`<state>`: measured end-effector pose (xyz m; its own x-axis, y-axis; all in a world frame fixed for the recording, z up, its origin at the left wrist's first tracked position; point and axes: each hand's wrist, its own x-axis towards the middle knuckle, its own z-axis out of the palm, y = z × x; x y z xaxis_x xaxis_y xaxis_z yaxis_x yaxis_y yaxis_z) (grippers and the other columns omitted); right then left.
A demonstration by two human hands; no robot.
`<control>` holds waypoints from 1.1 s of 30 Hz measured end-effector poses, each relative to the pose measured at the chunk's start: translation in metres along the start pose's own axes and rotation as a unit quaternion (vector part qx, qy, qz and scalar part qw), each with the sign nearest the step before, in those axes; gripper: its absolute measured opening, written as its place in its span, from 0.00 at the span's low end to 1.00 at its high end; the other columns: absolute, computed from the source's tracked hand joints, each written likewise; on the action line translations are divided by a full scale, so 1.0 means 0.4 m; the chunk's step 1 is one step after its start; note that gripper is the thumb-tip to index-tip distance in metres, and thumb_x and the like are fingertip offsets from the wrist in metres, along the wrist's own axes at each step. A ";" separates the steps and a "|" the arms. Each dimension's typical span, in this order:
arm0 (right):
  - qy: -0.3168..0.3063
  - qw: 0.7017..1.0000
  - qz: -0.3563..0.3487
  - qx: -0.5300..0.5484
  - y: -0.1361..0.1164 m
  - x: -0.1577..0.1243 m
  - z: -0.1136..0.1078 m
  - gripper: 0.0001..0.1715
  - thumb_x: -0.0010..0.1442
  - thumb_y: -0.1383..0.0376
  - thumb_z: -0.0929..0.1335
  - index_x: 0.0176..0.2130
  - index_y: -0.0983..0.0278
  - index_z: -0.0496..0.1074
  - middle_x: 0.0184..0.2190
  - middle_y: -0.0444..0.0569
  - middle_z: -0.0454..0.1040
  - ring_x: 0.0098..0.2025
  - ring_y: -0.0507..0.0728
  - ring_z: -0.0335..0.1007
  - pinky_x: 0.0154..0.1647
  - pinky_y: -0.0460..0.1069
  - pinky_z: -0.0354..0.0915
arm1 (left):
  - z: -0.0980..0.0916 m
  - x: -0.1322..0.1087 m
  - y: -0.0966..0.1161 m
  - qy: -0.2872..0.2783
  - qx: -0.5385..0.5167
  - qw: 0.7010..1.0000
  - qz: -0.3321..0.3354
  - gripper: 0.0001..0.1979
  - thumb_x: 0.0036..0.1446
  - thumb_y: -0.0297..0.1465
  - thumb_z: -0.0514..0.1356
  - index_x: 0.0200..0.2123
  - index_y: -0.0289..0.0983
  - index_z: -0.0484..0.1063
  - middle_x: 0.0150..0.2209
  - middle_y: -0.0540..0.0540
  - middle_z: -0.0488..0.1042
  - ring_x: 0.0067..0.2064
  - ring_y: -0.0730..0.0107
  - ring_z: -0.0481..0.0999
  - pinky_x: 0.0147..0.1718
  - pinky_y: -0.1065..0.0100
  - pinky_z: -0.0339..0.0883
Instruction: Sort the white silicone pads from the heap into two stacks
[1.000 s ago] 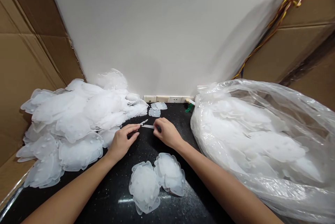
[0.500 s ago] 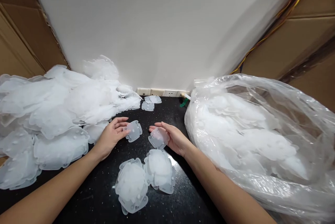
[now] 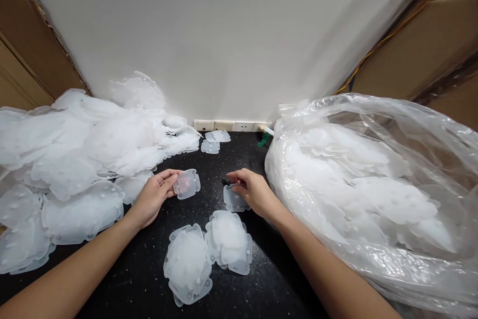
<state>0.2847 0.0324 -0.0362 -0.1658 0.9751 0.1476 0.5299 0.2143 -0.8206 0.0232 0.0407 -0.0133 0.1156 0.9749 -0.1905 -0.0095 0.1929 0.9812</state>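
My left hand (image 3: 159,194) pinches a thin translucent plastic piece (image 3: 187,183) with rounded corners by its left edge. Across a small gap, my right hand (image 3: 256,192) is turned palm down, thumb and fingers curled at the edge of a similar plastic piece (image 3: 235,200). The hand covers that piece's right side, so the grip itself is partly hidden. Nearer to me, two overlapping stacks of such pieces, a left stack (image 3: 187,262) and a right stack (image 3: 229,242), lie on the black speckled tabletop (image 3: 130,279).
A large heap of white plastic pieces (image 3: 82,145) spreads over the left side. On the right stands a clear plastic bag (image 3: 373,259) full of them. A few loose pieces (image 3: 211,147) lie by the wall sockets (image 3: 243,126). Cardboard (image 3: 421,55) flanks both sides.
My right hand has rolled from palm facing inward to palm down, and its piece has shifted slightly right. My left hand still holds its piece, now a little farther left.
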 end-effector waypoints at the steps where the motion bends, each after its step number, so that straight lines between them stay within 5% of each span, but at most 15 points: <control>1: 0.021 1.000 0.003 0.002 -0.001 0.000 0.001 0.13 0.54 0.71 0.65 0.37 0.61 0.76 0.35 0.48 0.73 0.36 0.56 0.70 0.40 0.52 0.65 | -0.002 0.001 -0.001 -0.004 -0.003 1.000 -0.001 0.24 0.42 0.50 0.69 0.35 0.38 0.77 0.36 0.45 0.81 0.39 0.61 0.80 0.42 0.62 0.74; 6: 0.085 0.985 0.072 0.130 0.006 0.004 0.025 0.07 0.58 0.60 0.65 0.32 0.61 0.69 0.29 0.45 0.70 0.31 0.54 0.65 0.33 0.49 0.61 | -0.005 -0.001 -0.002 -0.021 -0.002 1.000 -0.008 0.25 0.47 0.50 0.67 0.41 0.37 0.76 0.43 0.41 0.81 0.45 0.57 0.79 0.46 0.59 0.72; 12: 0.026 0.912 0.167 0.374 0.012 0.013 0.048 0.16 0.50 0.56 0.71 0.37 0.60 0.67 0.26 0.40 0.70 0.29 0.52 0.65 0.34 0.49 0.63 | -0.003 -0.005 0.004 -0.031 0.005 0.999 -0.021 0.28 0.44 0.50 0.68 0.44 0.38 0.76 0.45 0.42 0.81 0.47 0.55 0.78 0.48 0.59 0.71; 21: 0.021 0.850 0.201 0.487 0.022 0.018 0.043 0.19 0.45 0.55 0.76 0.34 0.61 0.71 0.29 0.43 0.74 0.32 0.53 0.71 0.40 0.50 0.68 | -0.007 -0.002 0.002 -0.037 0.013 0.999 -0.026 0.29 0.45 0.51 0.67 0.46 0.39 0.76 0.48 0.40 0.80 0.47 0.54 0.78 0.46 0.59 0.71; 26: 0.017 0.871 0.193 0.451 0.024 0.016 0.047 0.21 0.45 0.54 0.76 0.36 0.62 0.73 0.33 0.45 0.76 0.35 0.54 0.72 0.41 0.51 0.67 | -0.004 -0.006 0.005 -0.031 0.016 0.999 -0.027 0.30 0.46 0.53 0.66 0.46 0.38 0.75 0.44 0.41 0.81 0.46 0.55 0.79 0.46 0.59 0.70; 33: 0.049 0.987 0.049 0.148 0.009 0.003 0.035 0.08 0.50 0.60 0.71 0.29 0.62 0.72 0.36 0.48 0.71 0.33 0.54 0.67 0.37 0.51 0.65 | -0.001 -0.006 0.006 -0.030 0.011 0.999 -0.027 0.24 0.45 0.42 0.68 0.46 0.40 0.72 0.42 0.43 0.82 0.47 0.56 0.79 0.49 0.57 0.70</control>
<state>0.2746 0.0334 -0.0468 -0.0363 0.9942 0.1009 0.2704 0.1070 -0.9568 0.0224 0.0390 -0.0106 0.1756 0.9545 -0.2410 0.0207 0.2411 0.9703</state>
